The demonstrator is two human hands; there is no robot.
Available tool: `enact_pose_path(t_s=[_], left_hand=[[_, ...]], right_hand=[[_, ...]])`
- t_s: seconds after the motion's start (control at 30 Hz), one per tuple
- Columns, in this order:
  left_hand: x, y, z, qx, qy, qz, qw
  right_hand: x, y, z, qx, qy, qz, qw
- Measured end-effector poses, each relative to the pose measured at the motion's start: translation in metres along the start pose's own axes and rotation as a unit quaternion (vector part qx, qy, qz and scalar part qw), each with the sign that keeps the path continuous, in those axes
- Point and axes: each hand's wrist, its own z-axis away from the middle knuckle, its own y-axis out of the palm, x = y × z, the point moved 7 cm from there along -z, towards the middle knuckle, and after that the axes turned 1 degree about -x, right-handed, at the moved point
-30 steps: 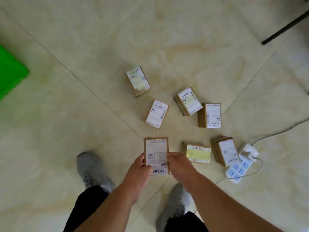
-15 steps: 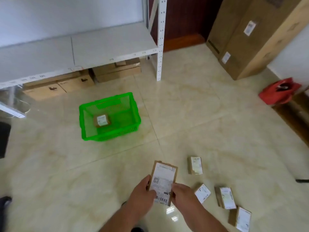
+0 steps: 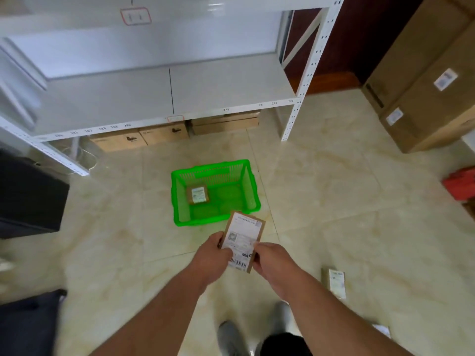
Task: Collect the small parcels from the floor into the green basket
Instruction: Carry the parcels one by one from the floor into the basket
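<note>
A small parcel [image 3: 243, 241], a flat brown carton with a white shipping label on its upper face, is held at the centre of the frame, just below the green basket [image 3: 250, 186]. It is gripped by both hands: the left hand [image 3: 212, 254] is closed on its left long edge and the right hand [image 3: 272, 258] on its lower right corner, with the fingers of each clamped on the carton rather than spread. The parcel's far end overlaps the basket's near rim in the picture, though whether it is above the rim yet cannot be told.

The basket stands on the tiled floor [image 3: 334, 201] in the middle of the frame, in front of a white shelf rack [image 3: 167, 98]. One parcel in the basket [image 3: 197, 194] lies flat toward its left side, leaving most of the bottom free. Another parcel on the floor [image 3: 336, 282] is seen at the lower right, well apart from the basket.

The carton is judged to be light and stiff, since it is held level by edge grips alone and no sag is seen. Its card faces look dry and not slippery; the contents are unknown, so a low release is advised. The long edges are the best place to take hold.
</note>
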Motion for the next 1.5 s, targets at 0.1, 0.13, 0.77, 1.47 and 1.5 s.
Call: enact_pose_path(t_s=[0.1,0.13,0.77,1.47,1.5], left_hand=[[-0.014,-0.013,-0.024,-0.005,0.004,0.008,1.0],[-0.019,-0.017,-0.033,-0.005,0.003,0.008,1.0],[-0.038,-0.061,-0.394,0.022,-0.024,-0.128,0.991],[0.12,-0.03,-0.712,0.091,0.062,-0.462,0.88],[0.125,-0.029,-0.721,0.09,0.065,-0.47,0.876]], right_hand=[[0.022,0.005,-0.023,-0.008,0.005,0.001,1.0],[0.03,0.006,-0.032,-0.011,0.008,0.007,1.0],[0.123,0.042,-0.346,-0.011,0.119,-0.186,0.975],[-0.006,0.159,-0.659,-0.051,0.164,-0.459,0.872],[-0.007,0.163,-0.668,-0.048,0.161,-0.462,0.871]])
